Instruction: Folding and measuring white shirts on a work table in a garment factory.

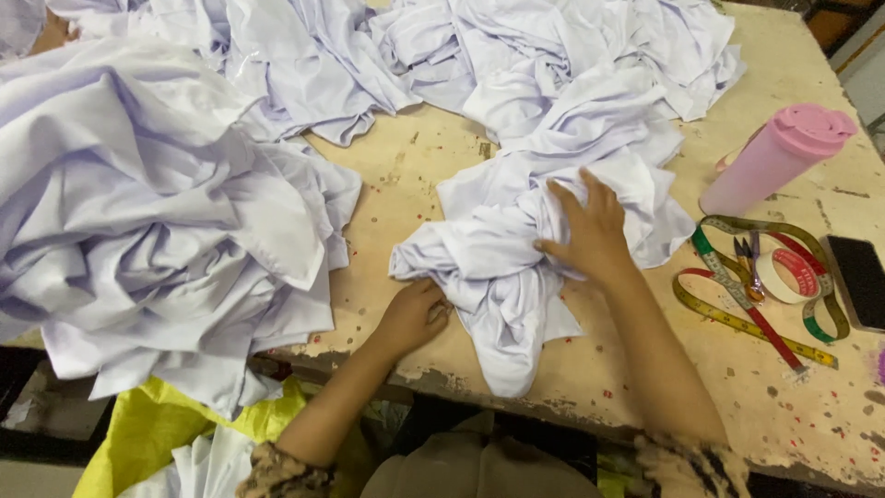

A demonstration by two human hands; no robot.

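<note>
At nine o'clock a big heap of white cloth (157, 231) spills over the bench (415, 175) edge, with a yellow bag (157, 424) below it at seven o'clock. More white cloth (553, 65) lies bunched along the far side from eleven to one o'clock.

At the centre sits a crumpled white garment (516, 249), its lower end hanging over the near edge at six o'clock. The left hand (413, 314) has its fingers curled closed on the garment's near left fold, apparently pinning that corner so the fabric does not slide. The right hand (590, 231) lies on top of the same garment with fingers spread flat and open, pressing down instead of gripping, as if to steady or smooth the bunch.

To the right, at three o'clock, a pink tumbler (779, 157) lies tilted on the bench. Just below it a measuring tape (737, 304) loops in coils, with a roll of tape (793, 275) and small snips (749, 263) lying inside the loops. A dark phone (859, 277) lies at the right edge.

The heaps crowd the garment from the left and from behind; the bare bench between them is narrow, and the tape coils lie close to the right forearm.
</note>
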